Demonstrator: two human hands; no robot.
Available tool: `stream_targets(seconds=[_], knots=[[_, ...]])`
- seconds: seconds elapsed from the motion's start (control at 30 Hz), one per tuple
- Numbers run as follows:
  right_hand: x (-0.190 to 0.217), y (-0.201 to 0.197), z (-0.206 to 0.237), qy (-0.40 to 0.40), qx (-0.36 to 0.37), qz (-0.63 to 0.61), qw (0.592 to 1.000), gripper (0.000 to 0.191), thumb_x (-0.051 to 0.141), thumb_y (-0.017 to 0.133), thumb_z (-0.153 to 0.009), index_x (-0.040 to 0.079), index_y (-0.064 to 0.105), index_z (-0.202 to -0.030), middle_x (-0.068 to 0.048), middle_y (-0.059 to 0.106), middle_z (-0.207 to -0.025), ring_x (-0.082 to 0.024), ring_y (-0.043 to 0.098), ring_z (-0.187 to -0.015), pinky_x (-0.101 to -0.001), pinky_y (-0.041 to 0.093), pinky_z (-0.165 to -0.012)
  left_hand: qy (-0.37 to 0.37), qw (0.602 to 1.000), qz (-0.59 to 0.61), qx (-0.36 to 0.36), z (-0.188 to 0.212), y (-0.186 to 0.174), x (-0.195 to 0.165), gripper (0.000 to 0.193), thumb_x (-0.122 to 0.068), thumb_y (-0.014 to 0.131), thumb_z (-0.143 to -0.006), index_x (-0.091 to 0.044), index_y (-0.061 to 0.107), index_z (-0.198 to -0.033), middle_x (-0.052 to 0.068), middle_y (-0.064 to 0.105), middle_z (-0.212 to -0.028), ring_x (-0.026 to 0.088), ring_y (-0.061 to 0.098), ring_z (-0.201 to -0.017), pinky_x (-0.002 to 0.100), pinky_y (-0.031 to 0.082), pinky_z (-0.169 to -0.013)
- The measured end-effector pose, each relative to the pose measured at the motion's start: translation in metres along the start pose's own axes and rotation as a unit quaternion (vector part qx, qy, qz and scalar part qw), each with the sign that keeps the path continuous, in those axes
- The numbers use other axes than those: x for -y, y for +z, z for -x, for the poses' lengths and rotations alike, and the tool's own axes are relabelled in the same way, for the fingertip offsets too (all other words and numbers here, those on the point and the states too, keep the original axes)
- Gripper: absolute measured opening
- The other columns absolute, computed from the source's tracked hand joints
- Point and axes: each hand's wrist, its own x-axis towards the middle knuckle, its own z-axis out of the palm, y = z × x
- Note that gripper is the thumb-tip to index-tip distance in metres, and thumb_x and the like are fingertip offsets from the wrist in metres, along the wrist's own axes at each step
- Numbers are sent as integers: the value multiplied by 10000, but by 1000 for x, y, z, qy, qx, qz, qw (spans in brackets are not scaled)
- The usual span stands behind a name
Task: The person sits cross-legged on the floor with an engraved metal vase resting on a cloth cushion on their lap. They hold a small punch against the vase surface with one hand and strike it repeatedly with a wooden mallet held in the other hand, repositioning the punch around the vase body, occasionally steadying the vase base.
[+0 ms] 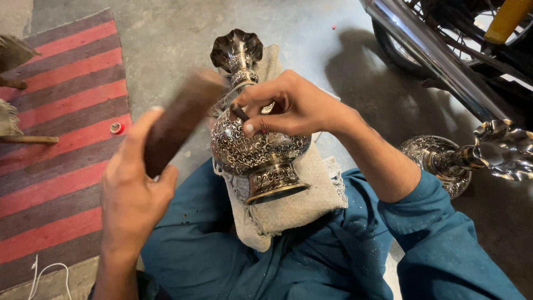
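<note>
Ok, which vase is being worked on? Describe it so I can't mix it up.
Start at the pale cloth across the teal-clad lap. On it lies an engraved metal vase, scalloped mouth pointing away, right hand pressing a thin punch on it. The other vase lies on bare floor, untouched.

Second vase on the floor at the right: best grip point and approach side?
Grip the narrow neck of the second vase, coming from above. It lies on its side, and the neck is its slimmest part; the round body and fluted mouth look too wide and ornate.

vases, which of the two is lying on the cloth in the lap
The engraved vase at centre, under the right hand, lies on the white cloth. The other vase rests on the concrete floor at right.
</note>
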Motion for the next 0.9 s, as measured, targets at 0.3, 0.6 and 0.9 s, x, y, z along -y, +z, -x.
stream_targets(seconds=[0.3,0.6,0.9], knots=[[-1,0,-2,28,12,6,1000,357,212,799,-919,78,721,-1240,-22,788,-856,-83,741,-744,-236,609,-587,-163,979,121,20,-3,-2,-1,711,-60,711,-838,-183,446,-1487,119,655,-1041,343,683,-964,473,552,-881],[-4,-1,-2,16,33,-19,999,263,165,784,-950,81,736,-1194,-30,800,-896,-88,766,-801,-235,617,-617,-38,999,-21,24,-3,0,-2,761,-7,731,-783,-183,503,-1487,189,647,-1255,413,643,-1143,499,522,-959],[-7,3,5,-18,-5,-56,998,375,103,761,-1009,17,637,-1352,-76,795,-962,-107,754,-909,-273,631,-842,-168,974,150,18,13,16,16,594,-50,702,-849,-99,460,-1389,108,728,-949,246,750,-823,396,580,-754]])
